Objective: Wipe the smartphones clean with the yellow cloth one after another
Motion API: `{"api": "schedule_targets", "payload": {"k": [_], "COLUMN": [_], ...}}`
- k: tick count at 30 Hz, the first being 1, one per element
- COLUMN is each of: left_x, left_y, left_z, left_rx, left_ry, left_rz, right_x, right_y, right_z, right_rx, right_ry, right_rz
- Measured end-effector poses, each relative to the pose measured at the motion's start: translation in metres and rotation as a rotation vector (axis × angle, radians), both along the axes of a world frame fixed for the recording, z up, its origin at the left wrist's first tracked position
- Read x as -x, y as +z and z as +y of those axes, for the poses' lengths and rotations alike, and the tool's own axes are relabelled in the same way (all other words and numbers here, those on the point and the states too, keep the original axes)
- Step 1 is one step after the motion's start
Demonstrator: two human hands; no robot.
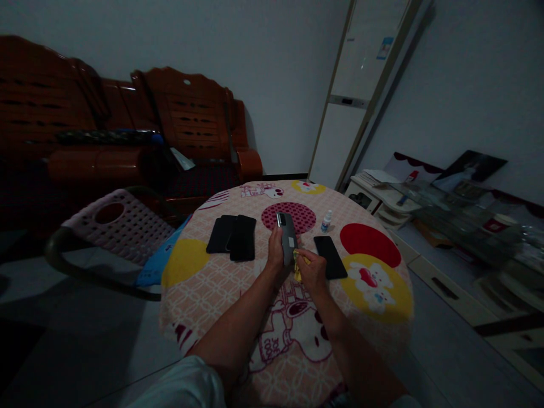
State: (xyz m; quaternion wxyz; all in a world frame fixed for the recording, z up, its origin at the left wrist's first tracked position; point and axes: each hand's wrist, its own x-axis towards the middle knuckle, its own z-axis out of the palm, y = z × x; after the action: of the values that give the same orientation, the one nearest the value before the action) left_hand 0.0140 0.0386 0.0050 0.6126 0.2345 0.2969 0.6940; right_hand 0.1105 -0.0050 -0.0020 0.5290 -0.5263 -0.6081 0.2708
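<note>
Hands at the middle of a round table, one holding a phone up, the other pinching a cloth against it.

Left hand (275, 249) is wrapped around the lower half of a slim grey smartphone (287, 237), tilting it upright so its back faces the right hand (313, 272), which pinches a small yellow cloth (297, 266) touching the phone's lower edge. Two black phones (233, 236) overlap toward the left edge of the patterned pink tablecloth (204, 294); another black phone (330, 256) lies flat just right of the hands. A small white bottle with a blue cap (326, 221) stands capped beyond it; its contents cannot be seen.

Black phones (233, 237) block left, phone (330, 256) + bottle (326, 221) right (near edge of table (204, 289) bare).
</note>
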Motion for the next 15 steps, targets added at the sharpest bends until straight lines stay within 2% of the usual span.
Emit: {"api": "schedule_targets", "payload": {"k": [4, 8, 12, 15], "left_x": [0.0, 0.0, -0.001, 0.001], "left_y": [0.004, 0.007, 0.004, 0.005], "left_z": [-0.004, -0.004, -0.003, -0.003], "left_rx": [-0.061, -0.07, 0.009, 0.085], "left_ry": [0.01, 0.016, -0.019, -0.053], "left_rz": [0.059, 0.071, 0.022, -0.011], "right_x": [0.008, 0.002, -0.003, 0.001], "right_y": [0.003, -0.001, -0.005, -0.004], "right_z": [-0.005, 0.0, 0.003, -0.004], "right_rx": [-0.073, -0.049, -0.046, -0.109], "right_ry": [0.041, -0.024, -0.031, 0.069], "right_rz": [0.007, -0.003, -0.009, -0.022]}}
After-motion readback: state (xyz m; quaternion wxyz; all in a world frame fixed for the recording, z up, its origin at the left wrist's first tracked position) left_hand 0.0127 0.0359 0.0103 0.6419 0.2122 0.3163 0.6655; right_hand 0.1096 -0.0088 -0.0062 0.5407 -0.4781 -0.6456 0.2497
